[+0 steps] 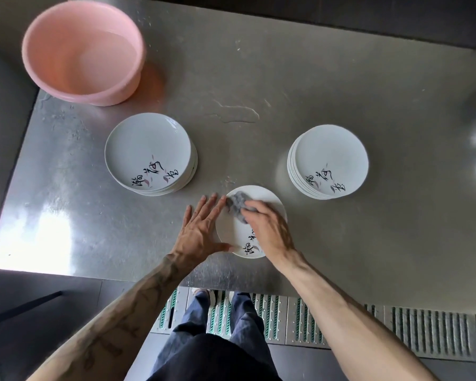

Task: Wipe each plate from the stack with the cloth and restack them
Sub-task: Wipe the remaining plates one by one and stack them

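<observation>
A single white plate [232, 232] with black brush lettering lies on the steel table near its front edge. My right hand [270, 229] presses a grey cloth [238, 202] onto the plate's far half, fingers curled over the cloth. My left hand [201, 228] lies flat with straight fingers against the plate's left rim, thumb touching the near edge. A stack of matching plates [149, 152] stands to the left, and a taller stack [329, 160] stands to the right.
A pink basin [83, 50] holding water stands at the table's far left corner. A small puddle [237, 112] lies between the stacks, farther back. The steel table [368, 229] ends just in front of my legs, over a floor grating [341, 328].
</observation>
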`<state>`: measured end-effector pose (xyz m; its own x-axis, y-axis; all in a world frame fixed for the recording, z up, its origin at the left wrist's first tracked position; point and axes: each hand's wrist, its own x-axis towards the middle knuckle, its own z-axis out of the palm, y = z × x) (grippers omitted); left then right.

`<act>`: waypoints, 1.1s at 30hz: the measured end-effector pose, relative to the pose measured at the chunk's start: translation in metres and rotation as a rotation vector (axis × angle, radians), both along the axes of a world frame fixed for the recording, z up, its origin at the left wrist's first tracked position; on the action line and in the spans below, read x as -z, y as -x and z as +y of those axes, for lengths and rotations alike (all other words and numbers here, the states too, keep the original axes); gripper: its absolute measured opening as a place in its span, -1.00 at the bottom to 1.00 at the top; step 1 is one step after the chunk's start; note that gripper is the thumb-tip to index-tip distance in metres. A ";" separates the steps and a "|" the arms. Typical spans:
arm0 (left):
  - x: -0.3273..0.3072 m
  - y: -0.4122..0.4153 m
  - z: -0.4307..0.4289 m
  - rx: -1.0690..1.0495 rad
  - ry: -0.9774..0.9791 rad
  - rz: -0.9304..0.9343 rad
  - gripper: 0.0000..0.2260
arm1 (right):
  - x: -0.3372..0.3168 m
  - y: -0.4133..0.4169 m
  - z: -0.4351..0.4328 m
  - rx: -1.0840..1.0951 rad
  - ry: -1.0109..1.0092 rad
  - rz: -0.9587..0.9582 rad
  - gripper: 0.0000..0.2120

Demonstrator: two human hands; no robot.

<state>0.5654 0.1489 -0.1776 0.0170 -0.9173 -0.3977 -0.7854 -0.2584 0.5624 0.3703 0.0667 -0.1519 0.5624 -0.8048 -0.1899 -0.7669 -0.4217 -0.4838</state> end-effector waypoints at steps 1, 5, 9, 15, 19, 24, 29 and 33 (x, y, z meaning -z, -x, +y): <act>0.000 0.000 0.000 -0.003 0.002 -0.001 0.21 | 0.002 0.000 0.001 -0.059 0.006 -0.018 -0.63; 0.001 -0.001 0.001 0.008 -0.002 -0.019 0.21 | 0.000 0.013 -0.028 -0.048 0.094 -0.001 -0.68; 0.002 -0.002 0.002 0.010 0.003 -0.023 0.20 | -0.004 0.045 -0.017 -0.038 0.169 0.030 -0.68; -0.003 -0.001 0.002 0.022 -0.003 -0.018 0.19 | -0.003 0.042 -0.034 -0.110 0.163 0.000 -0.61; -0.007 0.002 0.000 0.006 -0.018 -0.033 0.18 | 0.000 0.030 -0.060 -0.196 0.128 0.006 -0.72; -0.006 0.002 0.001 0.002 -0.002 -0.031 0.17 | -0.003 0.070 -0.004 0.072 0.034 -0.104 -0.78; -0.003 0.000 0.002 0.041 -0.011 -0.053 0.18 | -0.005 0.075 0.019 0.073 -0.006 -0.083 -0.77; -0.001 0.000 0.003 0.040 -0.002 -0.049 0.18 | -0.005 0.049 -0.030 0.018 0.188 0.006 -0.81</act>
